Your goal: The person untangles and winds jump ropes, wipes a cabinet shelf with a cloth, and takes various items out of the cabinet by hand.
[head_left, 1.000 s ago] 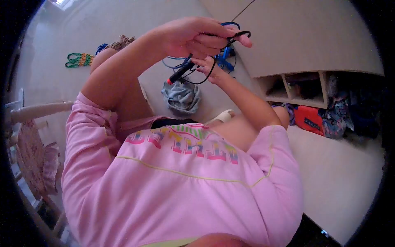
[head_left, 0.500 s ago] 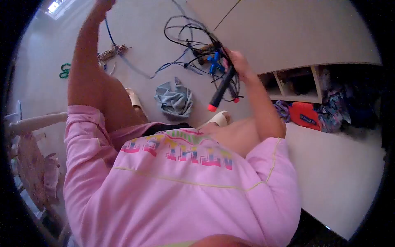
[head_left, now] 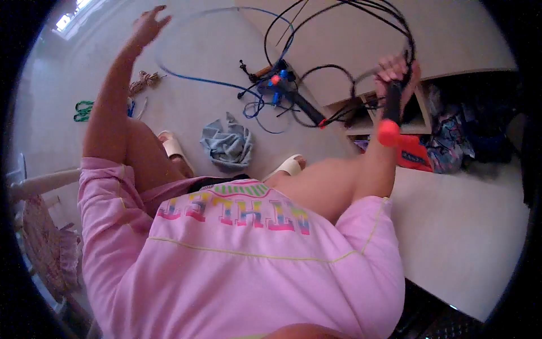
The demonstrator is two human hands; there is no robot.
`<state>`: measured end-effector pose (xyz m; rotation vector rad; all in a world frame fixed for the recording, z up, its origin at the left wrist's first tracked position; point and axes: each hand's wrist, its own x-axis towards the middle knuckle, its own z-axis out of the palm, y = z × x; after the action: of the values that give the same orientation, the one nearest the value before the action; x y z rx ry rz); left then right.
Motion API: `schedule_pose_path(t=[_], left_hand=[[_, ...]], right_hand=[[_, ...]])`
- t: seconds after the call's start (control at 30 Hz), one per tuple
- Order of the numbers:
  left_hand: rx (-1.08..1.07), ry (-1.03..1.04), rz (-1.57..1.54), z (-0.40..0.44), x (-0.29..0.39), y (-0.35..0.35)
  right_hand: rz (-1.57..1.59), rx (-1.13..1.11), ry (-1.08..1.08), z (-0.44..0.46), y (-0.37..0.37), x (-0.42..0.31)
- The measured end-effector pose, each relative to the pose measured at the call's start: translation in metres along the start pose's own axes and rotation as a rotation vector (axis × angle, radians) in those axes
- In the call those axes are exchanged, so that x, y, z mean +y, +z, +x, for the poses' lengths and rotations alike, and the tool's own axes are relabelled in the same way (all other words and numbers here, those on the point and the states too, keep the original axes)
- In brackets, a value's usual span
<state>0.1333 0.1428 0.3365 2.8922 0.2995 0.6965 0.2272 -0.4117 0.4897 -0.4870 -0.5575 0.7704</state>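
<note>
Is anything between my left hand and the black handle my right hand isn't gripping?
Yes: in this view, a blue cord loops across the space between your left hand and the loose black handle. Depth is hard to judge.

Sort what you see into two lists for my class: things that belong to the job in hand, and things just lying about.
In the job:
- black handle, gripped by the right hand
- black cord, looped from that hand
- blue cord, probably, as it meets the tangle

Just lying about, apparently:
- grey cloth
- brown rope
- green rope
</note>
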Motion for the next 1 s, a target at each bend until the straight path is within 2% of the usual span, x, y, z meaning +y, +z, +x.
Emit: schedule_pose_path(t=[0.07, 0.13, 0.17, 0.2, 0.27, 0.3, 0.33, 0.37, 0.4, 0.43, 0.5, 0.6, 0.63, 0.7, 0.73, 0.77, 0.8, 0.87, 0.93, 0.97, 1.0], left_hand=[[0.189, 0.241, -0.306, -0.009, 0.07, -0.002], [-0.095, 0.193, -0.809, -0.03, 0.143, -0.009], [-0.247, 0.131, -0.913, -0.042, 0.172, -0.015], [-0.394, 0.064, -1.012, -0.052, 0.193, -0.02], [-0.548, -0.028, -1.065, -0.062, 0.216, -0.008], [-0.564, -0.109, -1.129, -0.065, 0.223, 0.007], [-0.582, -0.19, -1.194, -0.064, 0.234, 0.004], [-0.601, -0.186, -1.208, -0.065, 0.241, 0.0], [-0.556, -0.094, -1.18, -0.066, 0.247, -0.01], [-0.517, -0.005, -1.152, -0.069, 0.252, -0.015], [-0.494, 0.158, -1.037, -0.069, 0.257, -0.012], [-0.659, 0.125, -0.977, -0.062, 0.244, 0.023], [-0.783, -0.063, -1.209, -0.055, 0.237, 0.016], [-0.809, -0.39, -1.289, -0.042, 0.221, -0.013], [-0.617, -0.391, -1.14, -0.037, 0.209, -0.011], [-0.668, -0.28, -1.029, -0.029, 0.189, -0.017], [-0.721, -0.259, -1.03, -0.028, 0.173, -0.03], [-0.75, -0.138, -0.806, -0.022, 0.137, -0.022], [-0.727, -0.213, -0.794, -0.022, 0.13, -0.032], [-0.715, -0.248, -0.789, -0.02, 0.126, -0.037], [-0.605, -0.267, -0.953, -0.02, 0.128, -0.046]], right_hand=[[0.015, 0.008, 0.075, 0.016, 0.009, 0.025], [0.061, -0.009, 0.118, 0.025, 0.017, 0.046], [0.051, 0.061, 0.119, 0.029, 0.023, 0.056], [-0.015, 0.021, 0.152, 0.029, 0.028, 0.062], [-0.148, -0.07, 0.218, 0.025, 0.038, 0.069], [-0.247, -0.05, 0.161, 0.023, 0.049, 0.075], [-0.285, -0.14, 0.17, 0.026, 0.054, 0.075], [-0.322, -0.226, 0.181, 0.029, 0.058, 0.076], [-0.357, -0.312, 0.192, 0.029, 0.062, 0.077], [-0.331, -0.261, 0.194, 0.024, 0.063, 0.079], [-0.259, -0.284, 0.156, 0.021, 0.075, 0.082], [-0.121, -0.403, 0.157, 0.023, 0.063, 0.069], [-0.105, -0.403, 0.124, 0.024, 0.059, 0.058], [-0.034, -0.308, -0.021, 0.021, 0.05, 0.037], [0.012, -0.245, -0.086, 0.016, 0.044, 0.024], [0.052, -0.184, -0.154, 0.012, 0.038, 0.01], [0.082, -0.154, -0.174, 0.007, 0.031, -0.009], [0.187, -0.123, -0.221, -0.004, 0.021, -0.038], [0.165, -0.204, -0.262, -0.008, 0.019, -0.044], [0.097, -0.167, -0.226, -0.009, 0.019, -0.044], [0.032, -0.131, -0.192, -0.01, 0.023, -0.043]])
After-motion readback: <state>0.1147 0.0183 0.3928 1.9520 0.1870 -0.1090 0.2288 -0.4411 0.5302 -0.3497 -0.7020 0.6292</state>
